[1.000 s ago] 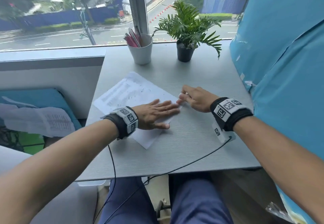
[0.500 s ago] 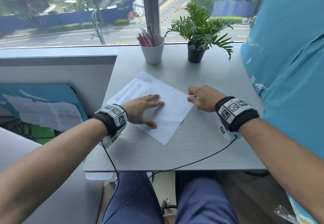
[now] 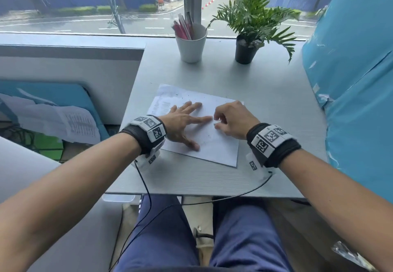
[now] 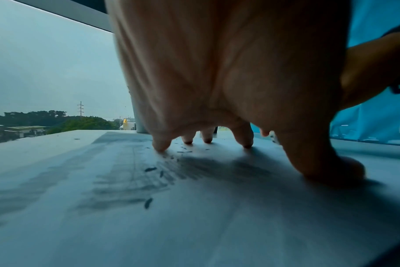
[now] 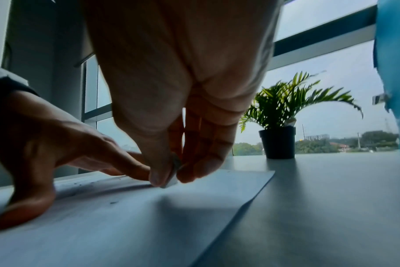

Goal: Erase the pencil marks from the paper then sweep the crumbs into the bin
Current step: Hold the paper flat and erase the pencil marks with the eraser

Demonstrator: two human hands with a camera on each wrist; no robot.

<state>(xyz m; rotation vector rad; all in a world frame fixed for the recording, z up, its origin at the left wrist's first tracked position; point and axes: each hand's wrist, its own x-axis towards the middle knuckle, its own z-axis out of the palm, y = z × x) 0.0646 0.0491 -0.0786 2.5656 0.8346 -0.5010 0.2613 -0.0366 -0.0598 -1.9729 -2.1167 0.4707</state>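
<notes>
A white sheet of paper (image 3: pixel 214 144) lies on the grey desk (image 3: pixel 265 101), with print showing through at its left. My left hand (image 3: pixel 185 120) lies flat on the paper, fingers spread and pressing it down. My right hand (image 3: pixel 225 120) pinches a small white eraser (image 5: pixel 171 181) between thumb and fingers, its tip on the paper close to the left index finger. Dark eraser crumbs (image 4: pixel 150 169) and grey smudged pencil marks (image 4: pixel 126 182) lie on the sheet around the left fingers (image 4: pixel 161 144). No bin is visible.
A white cup of pens (image 3: pixel 191 44) and a small potted plant (image 3: pixel 246 46) stand at the back of the desk by the window. A blue covered surface (image 3: pixel 350 80) rises along the right. Loose papers (image 3: pixel 63 122) lie left, below desk level.
The paper has turned on the desk and the view has shifted. My left hand moved further onto the sheet, and my right hand came from the paper's right edge onto it with the eraser.
</notes>
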